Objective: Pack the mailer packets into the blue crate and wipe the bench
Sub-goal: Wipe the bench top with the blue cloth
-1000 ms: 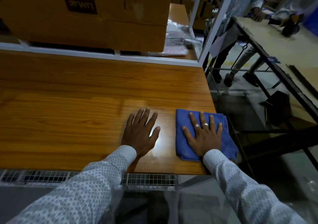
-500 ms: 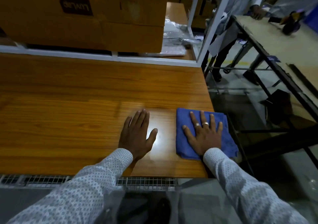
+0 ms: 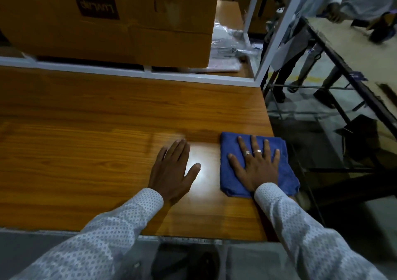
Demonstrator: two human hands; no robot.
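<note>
Head view, single frame. Wooden desk (image 3: 86, 133): fills the left and centre of the frame, grain running left to right, a bright glare patch between the two hands. Blue cloth (image 3: 234, 172): folded, lying flat at the lower right of the desk, its right edge at the desk's right edge. Right hand (image 3: 256, 168): palm down on the blue cloth, fingers straight and spread, pressing it flat; two rings on the middle fingers. Left hand (image 3: 171, 172): palm down on the bare desk just left of the glare, fingers straight and held together, thumb out to the right; it holds nothing and sits near the cloth without touching it. Both forearms in pale patterned sleeves (image 3: 103, 243), entering from the bottom edge. Cardboard boxes (image 3: 111, 17): upper left of the frame, behind a white metal frame (image 3: 133, 71) along the desk's far side. Clear plastic packets (image 3: 227, 41): upper centre, just right of the boxes; contents too blurred to tell. Second table (image 3: 354, 49): upper right, with other people standing by it. Mailer packets and blue crate: not identifiable.
</note>
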